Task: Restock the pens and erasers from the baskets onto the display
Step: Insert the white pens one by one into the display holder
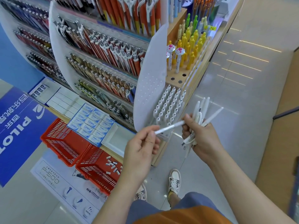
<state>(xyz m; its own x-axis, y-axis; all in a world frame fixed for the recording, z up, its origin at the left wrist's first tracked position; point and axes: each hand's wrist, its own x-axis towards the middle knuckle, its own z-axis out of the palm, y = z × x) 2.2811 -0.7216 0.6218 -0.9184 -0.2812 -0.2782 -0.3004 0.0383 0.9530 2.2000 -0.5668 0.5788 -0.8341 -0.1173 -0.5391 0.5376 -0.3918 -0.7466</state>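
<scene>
- Left hand [142, 143] pinches 1 white pen [169, 127] by its end.
- Right hand [199, 136] grips a pen bundle [201, 113], beside the rack [169, 107].
- 2 red baskets [64, 139] on the floor.

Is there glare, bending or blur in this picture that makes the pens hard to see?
Head view: bright streaks of glare lie on the glossy floor at the right; the wide lens bends the display shelves into curves; the white pen pinched by the left hand looks smeared; the right hand's pens look sharper.
</scene>
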